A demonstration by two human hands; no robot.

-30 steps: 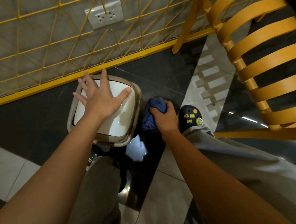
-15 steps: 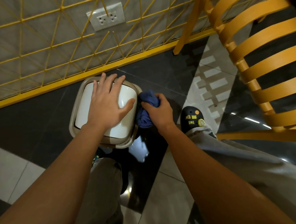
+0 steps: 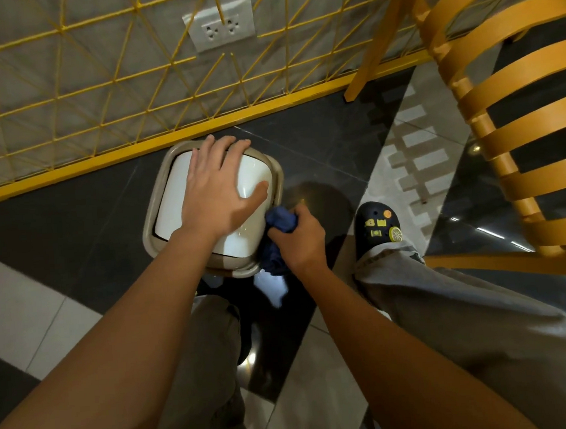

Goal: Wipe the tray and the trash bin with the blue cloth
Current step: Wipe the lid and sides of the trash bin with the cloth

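Under our left hand (image 3: pixel 217 199) sits the beige plastic trash bin with white lid (image 3: pixel 174 205). The crumpled blue cloth (image 3: pixel 280 220) is in our right hand (image 3: pixel 302 243), touching the bin's right side.

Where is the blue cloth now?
Head view, centre: the blue cloth is bunched in the right hand against the right side of the trash bin, beside the left hand on its lid.

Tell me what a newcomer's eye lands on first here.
The white-lidded trash bin at centre on the dark floor, with the left grip resting flat on its lid. Against its near right corner the right grip clutches the blue cloth. An orange slatted chair fills the upper right.
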